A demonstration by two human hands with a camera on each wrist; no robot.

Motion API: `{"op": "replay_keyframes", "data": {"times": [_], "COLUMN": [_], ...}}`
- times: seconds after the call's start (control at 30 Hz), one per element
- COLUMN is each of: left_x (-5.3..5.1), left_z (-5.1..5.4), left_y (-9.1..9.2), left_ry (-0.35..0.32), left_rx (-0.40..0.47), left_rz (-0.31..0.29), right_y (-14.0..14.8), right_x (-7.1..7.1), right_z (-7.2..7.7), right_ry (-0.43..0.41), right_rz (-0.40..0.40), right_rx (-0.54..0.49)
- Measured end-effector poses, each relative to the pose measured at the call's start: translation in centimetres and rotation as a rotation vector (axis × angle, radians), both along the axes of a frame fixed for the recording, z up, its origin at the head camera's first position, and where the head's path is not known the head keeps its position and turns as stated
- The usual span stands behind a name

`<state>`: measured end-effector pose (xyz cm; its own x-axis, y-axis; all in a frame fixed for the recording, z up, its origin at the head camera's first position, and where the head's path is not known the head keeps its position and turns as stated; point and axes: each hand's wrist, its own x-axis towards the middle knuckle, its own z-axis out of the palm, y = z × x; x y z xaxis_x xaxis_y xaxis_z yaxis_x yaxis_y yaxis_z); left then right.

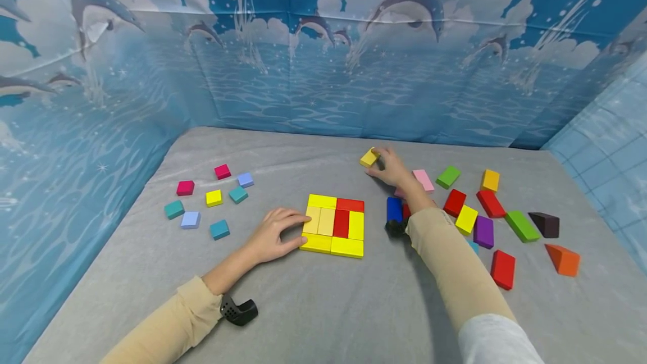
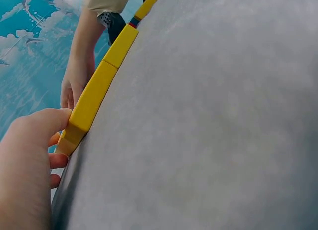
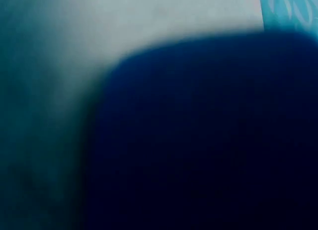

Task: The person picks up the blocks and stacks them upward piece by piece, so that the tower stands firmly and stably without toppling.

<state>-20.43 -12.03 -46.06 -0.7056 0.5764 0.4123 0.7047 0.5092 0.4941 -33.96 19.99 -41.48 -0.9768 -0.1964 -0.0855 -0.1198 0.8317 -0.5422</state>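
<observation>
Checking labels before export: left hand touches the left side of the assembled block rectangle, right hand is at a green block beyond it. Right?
One fix: the block at the right hand is a yellow block, not green, per the head view. The left hand does touch the left side of the assembled block rectangle.

From above the near side of the square [image 1: 333, 226], the head camera looks forward and down, wide enough to take in the curtain [image 1: 303, 83] behind it. I see the left wrist camera [image 1: 240, 312] low to the square's left, its view tilted along the near side; both share that side and both hands, left hand [image 1: 275, 235] and right hand [image 1: 391, 168]. Right of the square, the right wrist camera [image 1: 396, 228] is mostly blocked by a blurred blue shape [image 3: 208, 135] up close.
</observation>
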Motion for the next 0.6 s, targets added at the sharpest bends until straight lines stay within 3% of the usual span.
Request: {"op": "replay_keyframes", "data": {"times": [0.37,0.6], "left_x": [0.0,0.0], "left_z": [0.0,-0.1], "left_y": [0.0,0.0], "left_ry": [0.0,0.003], "left_rx": [0.008,0.011], "left_rz": [-0.001,0.0], "right_y": [-0.1,-1.0], "right_x": [-0.5,0.8], "right_z": [-0.6,0.8], "right_ry": [0.04,0.072], "right_rz": [-0.055,0.077], "right_rx": [-0.004,-0.124]}}
